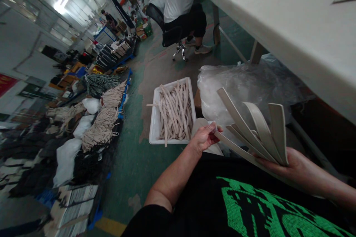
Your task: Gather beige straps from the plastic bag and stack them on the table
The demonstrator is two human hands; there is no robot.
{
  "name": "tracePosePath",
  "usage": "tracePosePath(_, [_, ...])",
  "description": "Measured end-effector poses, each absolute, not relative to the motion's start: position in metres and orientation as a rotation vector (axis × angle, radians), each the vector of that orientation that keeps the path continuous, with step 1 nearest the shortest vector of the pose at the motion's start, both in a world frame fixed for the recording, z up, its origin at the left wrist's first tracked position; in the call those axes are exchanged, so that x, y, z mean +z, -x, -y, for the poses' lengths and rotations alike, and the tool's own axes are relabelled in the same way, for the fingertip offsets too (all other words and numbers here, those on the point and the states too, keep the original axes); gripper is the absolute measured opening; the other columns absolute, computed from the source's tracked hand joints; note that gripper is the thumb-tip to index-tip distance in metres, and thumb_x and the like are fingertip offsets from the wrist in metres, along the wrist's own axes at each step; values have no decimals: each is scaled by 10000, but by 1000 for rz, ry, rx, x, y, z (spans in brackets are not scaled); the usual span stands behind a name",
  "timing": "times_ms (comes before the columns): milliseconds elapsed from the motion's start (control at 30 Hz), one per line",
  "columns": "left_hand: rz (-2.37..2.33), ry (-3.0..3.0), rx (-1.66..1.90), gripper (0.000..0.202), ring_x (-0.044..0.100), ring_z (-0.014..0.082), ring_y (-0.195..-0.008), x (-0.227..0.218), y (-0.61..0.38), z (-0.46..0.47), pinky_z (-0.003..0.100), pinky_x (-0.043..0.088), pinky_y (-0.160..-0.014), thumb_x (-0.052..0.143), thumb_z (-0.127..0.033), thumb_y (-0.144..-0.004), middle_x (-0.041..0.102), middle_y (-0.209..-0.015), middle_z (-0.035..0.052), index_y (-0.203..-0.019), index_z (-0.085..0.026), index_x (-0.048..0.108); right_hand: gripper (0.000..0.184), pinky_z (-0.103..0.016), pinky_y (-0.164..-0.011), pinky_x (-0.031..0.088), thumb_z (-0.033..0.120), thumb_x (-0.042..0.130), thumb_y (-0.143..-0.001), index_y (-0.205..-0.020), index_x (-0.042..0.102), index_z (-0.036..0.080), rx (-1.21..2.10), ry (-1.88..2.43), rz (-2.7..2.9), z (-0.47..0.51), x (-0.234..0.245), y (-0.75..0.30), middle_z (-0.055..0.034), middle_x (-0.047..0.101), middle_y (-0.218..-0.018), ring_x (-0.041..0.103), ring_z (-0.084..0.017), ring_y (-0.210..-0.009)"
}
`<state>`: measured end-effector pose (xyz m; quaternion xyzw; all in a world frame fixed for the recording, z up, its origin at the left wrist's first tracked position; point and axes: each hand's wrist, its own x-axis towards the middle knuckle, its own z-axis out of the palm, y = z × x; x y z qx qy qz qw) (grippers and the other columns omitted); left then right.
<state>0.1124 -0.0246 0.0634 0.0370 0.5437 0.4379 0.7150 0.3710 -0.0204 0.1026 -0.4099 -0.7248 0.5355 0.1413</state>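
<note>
My right hand (pixel 280 164) is closed round a bundle of flat beige straps (pixel 260 127), whose free ends fan upward and apart. Between the thumb and fingers of my left hand (pixel 204 137), the end of one strap (pixel 230 144) is pinched; this strap runs back toward the bundle. Just beyond my left hand, on the floor, a white plastic bin (pixel 152 127) holds a heap of similar beige strips (pixel 175 111), a few of them hanging over its rim. The lower part of the bundle is hidden by my right fingers.
A white-topped table (pixel 292 26) stretches along the right, with strips at its far edge. Clear plastic bags (pixel 222 85) lie under it. A person (pixel 180 0) sits on a black office chair (pixel 171 37) ahead. Pallets of bundled straps (pixel 102 126) line the left.
</note>
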Motion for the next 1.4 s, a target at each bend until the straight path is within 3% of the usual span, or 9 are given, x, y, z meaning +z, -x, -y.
tracePosePath(333, [-1173, -65, 1018, 280, 624, 124, -626, 69, -118, 27, 261, 485, -650, 815, -379, -789, 722, -794, 45, -822, -127, 698, 433, -405, -732, 642, 588, 616, -752, -829, 805, 206, 1516, 1309, 2027, 21, 99, -369, -54, 808, -855, 765, -348, -814])
tracePosePath(567, [-1149, 54, 1137, 246, 642, 129, -647, 67, -130, 32, 268, 511, -685, 788, -361, -816, 720, -793, 40, -825, -140, 682, 439, -422, -740, 645, 595, 620, -744, -829, 807, 207, 1540, 1308, 2042, 23, 100, -367, -66, 808, -863, 767, -352, -821])
tracePosePath(733, [-1122, 24, 1074, 231, 641, 128, -635, 74, -125, 34, 256, 498, -669, 670, -342, -921, 730, -798, 64, -872, -123, 723, 442, -433, -763, 645, 604, 621, -746, -814, 802, 207, 1576, 1264, 2073, 26, 105, -370, -94, 806, -873, 764, -345, -817])
tracePosePath(1033, [-1163, -133, 889, 262, 655, 132, -714, 76, -107, 36, 298, 485, -835, 660, -402, -928, 750, -854, 60, -940, -155, 746, 455, -409, -780, 647, 617, 630, -755, -844, 800, 204, 1574, 1232, 2123, 23, 109, -373, -110, 803, -905, 763, -326, -818])
tracePosePath(1233, [-1159, -137, 887, 269, 663, 136, -708, 78, -109, 36, 294, 491, -790, 630, -379, -951, 746, -839, 66, -892, -140, 736, 460, -426, -794, 645, 599, 614, -733, -820, 801, 188, 1562, 1266, 2133, 22, 111, -368, -126, 804, -917, 765, -347, -854])
tracePosePath(1400, [-1130, -99, 952, 251, 648, 130, -688, 80, -112, 38, 275, 493, -754, 679, -385, -916, 748, -864, 71, -914, -141, 742, 445, -450, -777, 652, 599, 625, -708, -822, 803, 207, 1533, 1331, 2073, 22, 108, -370, -91, 808, -873, 768, -348, -808])
